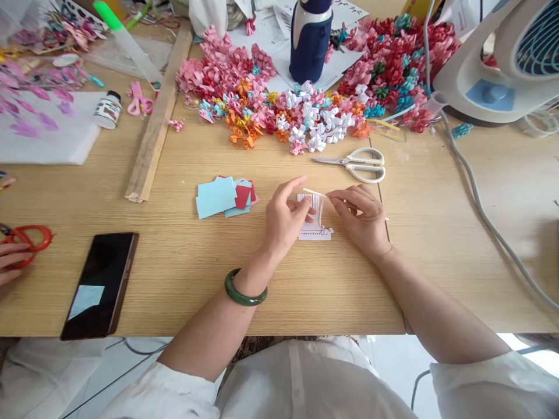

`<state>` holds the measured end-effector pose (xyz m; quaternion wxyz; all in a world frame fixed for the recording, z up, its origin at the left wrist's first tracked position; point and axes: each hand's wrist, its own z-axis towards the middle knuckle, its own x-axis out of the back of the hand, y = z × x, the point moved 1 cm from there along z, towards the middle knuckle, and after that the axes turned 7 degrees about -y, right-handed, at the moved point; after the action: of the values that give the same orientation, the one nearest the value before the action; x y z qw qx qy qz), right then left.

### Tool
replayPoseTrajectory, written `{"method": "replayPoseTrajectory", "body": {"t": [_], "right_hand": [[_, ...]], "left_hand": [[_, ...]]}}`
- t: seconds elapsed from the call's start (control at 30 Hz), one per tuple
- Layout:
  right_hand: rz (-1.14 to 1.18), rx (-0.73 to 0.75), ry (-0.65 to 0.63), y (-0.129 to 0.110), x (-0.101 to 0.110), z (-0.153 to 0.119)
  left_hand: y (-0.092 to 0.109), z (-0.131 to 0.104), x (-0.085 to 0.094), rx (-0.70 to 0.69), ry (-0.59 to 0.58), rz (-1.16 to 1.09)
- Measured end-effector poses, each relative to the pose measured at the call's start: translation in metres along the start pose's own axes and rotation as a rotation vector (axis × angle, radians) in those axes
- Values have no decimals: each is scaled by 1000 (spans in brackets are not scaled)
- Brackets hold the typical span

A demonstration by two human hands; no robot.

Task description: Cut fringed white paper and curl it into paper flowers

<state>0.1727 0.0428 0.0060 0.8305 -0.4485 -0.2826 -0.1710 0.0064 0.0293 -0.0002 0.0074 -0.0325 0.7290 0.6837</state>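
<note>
My left hand wears a dark green bangle on its wrist. Its thumb presses on a small white paper piece cut into narrow strips, while its index finger stretches away. A thin pale stick is pinched between the fingertips of my right hand, its tip over the top of the strips. What seems to be its other end shows beyond the hand. Left of my hands lies a stack of light blue and red paper cards. White-handled scissors rest beyond my right hand.
Curled paper flowers are heaped across the back around a dark blue bottle. A wooden bar, a phone and a white fan with a grey cable are around. Another person's hand holds red-handled scissors.
</note>
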Motion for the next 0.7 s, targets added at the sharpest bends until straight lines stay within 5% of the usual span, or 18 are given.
{"method": "replayPoseTrajectory", "body": {"t": [0.1,0.3,0.7], "right_hand": [[-2,7,0,0,0,0],[16,39,-12,0,0,0],[10,41,4,2,0,-3]], "left_hand": [[2,0,-1,-10,11,-60],[3,-2,-8,166,-205,-249],[2,-3,-9,239,-218,-383]]}}
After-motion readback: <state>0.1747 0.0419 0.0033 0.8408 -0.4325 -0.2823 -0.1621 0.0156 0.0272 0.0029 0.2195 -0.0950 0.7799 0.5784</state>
